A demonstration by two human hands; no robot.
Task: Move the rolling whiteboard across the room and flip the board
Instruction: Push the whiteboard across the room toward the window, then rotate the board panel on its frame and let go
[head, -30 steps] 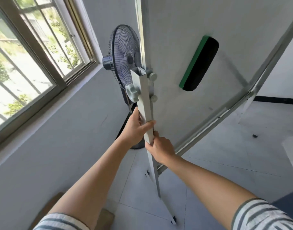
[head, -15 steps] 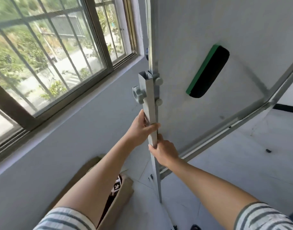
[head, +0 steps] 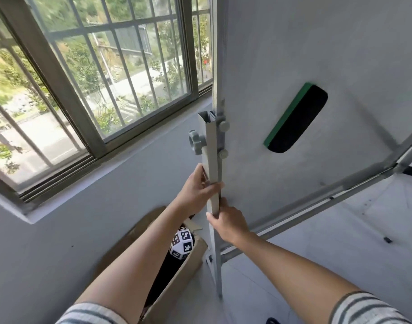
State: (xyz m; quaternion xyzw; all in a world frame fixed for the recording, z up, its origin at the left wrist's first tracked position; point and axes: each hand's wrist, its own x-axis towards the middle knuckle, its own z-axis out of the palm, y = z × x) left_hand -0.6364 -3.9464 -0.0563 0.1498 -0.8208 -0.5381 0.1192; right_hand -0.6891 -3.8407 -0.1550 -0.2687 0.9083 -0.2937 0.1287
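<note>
The rolling whiteboard [head: 293, 54] fills the upper right, its white face toward me. Its grey side post [head: 212, 155] stands upright in the middle, with grey clamp knobs [head: 195, 141] near its top. My left hand [head: 195, 190] is wrapped around the post from the left. Just below it, my right hand [head: 230, 220] grips the same post from the right. A green-backed black eraser [head: 296, 118] sticks to the board face. The board's lower frame rail [head: 328, 197] slants down toward the post.
A barred window [head: 95, 78] and grey wall [head: 60, 253] lie close on the left. An open cardboard box [head: 177, 281] holding a ball with black-and-white markers [head: 182, 242] sits on the floor by the post's foot. Pale tiled floor [head: 340, 253] extends to the right.
The stand has rolled along the wall: the fan is out of sight, the window has come closer, and the cardboard box now lies by the post. Both hands kept their grip.
</note>
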